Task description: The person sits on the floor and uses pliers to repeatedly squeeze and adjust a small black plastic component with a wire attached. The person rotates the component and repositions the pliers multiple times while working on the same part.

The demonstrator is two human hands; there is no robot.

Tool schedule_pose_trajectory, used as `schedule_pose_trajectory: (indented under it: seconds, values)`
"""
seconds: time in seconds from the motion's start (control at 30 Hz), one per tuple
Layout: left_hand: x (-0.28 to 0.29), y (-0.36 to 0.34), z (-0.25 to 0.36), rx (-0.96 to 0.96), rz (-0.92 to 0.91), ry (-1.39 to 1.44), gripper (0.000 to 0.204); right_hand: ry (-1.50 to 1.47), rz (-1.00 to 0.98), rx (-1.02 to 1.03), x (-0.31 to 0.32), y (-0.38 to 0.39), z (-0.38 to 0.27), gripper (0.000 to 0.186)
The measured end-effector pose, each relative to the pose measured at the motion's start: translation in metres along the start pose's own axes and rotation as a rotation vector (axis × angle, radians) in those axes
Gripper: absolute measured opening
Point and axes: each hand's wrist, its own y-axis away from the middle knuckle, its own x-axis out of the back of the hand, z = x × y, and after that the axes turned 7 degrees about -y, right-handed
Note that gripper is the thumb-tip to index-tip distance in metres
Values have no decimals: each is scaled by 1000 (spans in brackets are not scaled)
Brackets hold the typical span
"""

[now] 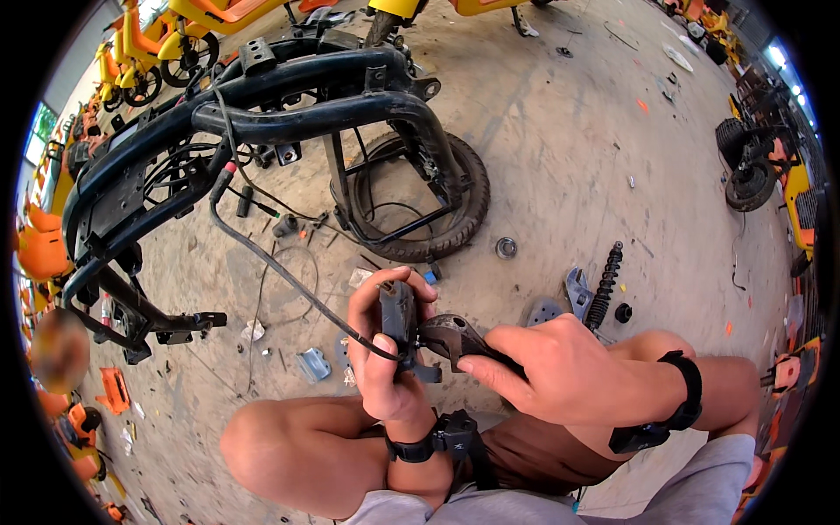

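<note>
Near the lower middle my left hand [385,367] is closed around a black housing [398,311], held upright, with a dark cable [297,284] running to it from the frame. My right hand [556,363] grips a black wrench-like tool [455,337], whose head touches the right side of the housing. Above them stands a bare black vehicle frame [289,122], with a treaded tyre [472,192] lying on the floor beneath it.
A shock absorber [604,289], a blue tool [577,289], a metal ring [506,248] and a blue-grey bracket [313,365] lie on the concrete floor [560,149]. Yellow-orange scooters [188,35] line the back and left; dark wheeled parts [748,175] sit at right.
</note>
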Motion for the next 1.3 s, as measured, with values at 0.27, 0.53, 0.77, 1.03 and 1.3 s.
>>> schedule_pose_trajectory:
  seconds: [0.27, 0.53, 0.77, 1.03, 1.3]
  values:
    - [-5, 0, 2, 36, -13, 96, 64, -50, -29, -44, 6, 2, -1, 40]
    - [-1, 0, 0, 25, -31, 93, 64, -171, -105, -78, 11, 0, -1, 43]
    - [0, -1, -2, 20, -42, 53, 65, -213, -164, -139, 15, -1, -3, 45]
    - [0, 0, -2, -2, -68, 16, 64, -270, -192, -182, 17, -2, -2, 45]
    - [1, -1, -3, -3, -85, 30, 63, -262, -179, -160, 19, -1, -6, 37]
